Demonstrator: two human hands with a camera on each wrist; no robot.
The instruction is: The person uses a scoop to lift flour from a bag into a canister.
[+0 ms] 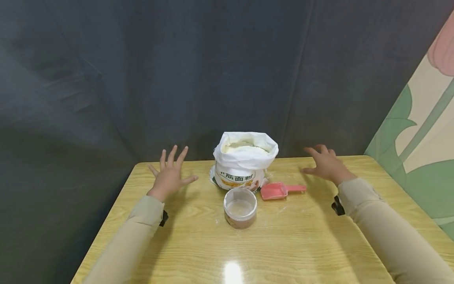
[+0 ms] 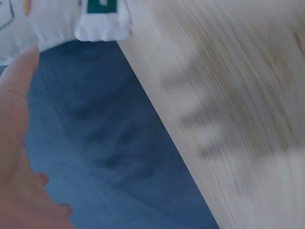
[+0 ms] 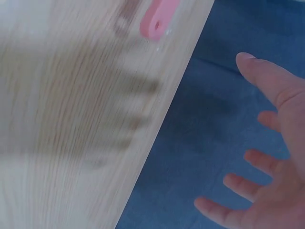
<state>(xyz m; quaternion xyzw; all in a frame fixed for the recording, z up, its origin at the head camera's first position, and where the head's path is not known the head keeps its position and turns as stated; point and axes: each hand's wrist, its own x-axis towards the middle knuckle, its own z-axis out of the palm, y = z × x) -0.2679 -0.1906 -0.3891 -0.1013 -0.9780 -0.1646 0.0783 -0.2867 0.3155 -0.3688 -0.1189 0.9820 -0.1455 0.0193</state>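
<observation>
A white flour bag (image 1: 238,169) with its top rolled down stands near the table's back edge, flour showing inside. In front of it is a round, clear plastic tub (image 1: 240,209) with a white rim. A pink scoop (image 1: 274,191) lies right of the tub, its handle pointing right; the handle's end (image 3: 153,27) shows in the right wrist view. My left hand (image 1: 168,179) is raised left of the bag, fingers spread, holding nothing. To the right of the scoop my right hand (image 1: 328,165) hovers with loosely bent, spread fingers, also holding nothing.
The wooden table (image 1: 191,244) has some white powder traces near the scoop. Behind its back edge hangs a dark curtain (image 1: 213,79). On the right is a wall with a painted flower pattern (image 1: 425,157).
</observation>
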